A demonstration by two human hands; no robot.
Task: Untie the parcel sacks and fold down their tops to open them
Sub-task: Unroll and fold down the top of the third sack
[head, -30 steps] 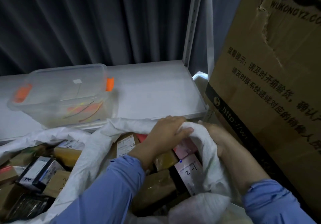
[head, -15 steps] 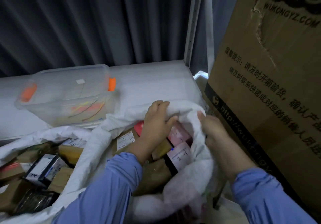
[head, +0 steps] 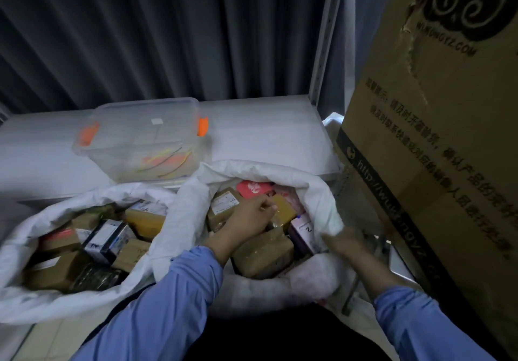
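Note:
Two white woven parcel sacks stand side by side, both with their mouths open and full of boxed parcels. The left sack (head: 25, 251) has its top rolled down. On the right sack (head: 185, 212) the rim is turned outward. My left hand (head: 249, 217) is inside the right sack's mouth, fingers curled, resting on the parcels (head: 263, 251). My right hand (head: 340, 241) is blurred at the sack's right edge, where it pinches the folded rim (head: 325, 209).
A clear plastic tub (head: 143, 133) with orange clips holds coloured ties on the white shelf (head: 260, 130) behind the sacks. A large cardboard box (head: 437, 142) stands close on the right. A metal rack upright (head: 322, 52) and dark curtain are behind.
My left hand let go of the far rim and dropped onto the parcels inside. My right hand pulled the right rim down and outward, so the sack mouth is wider.

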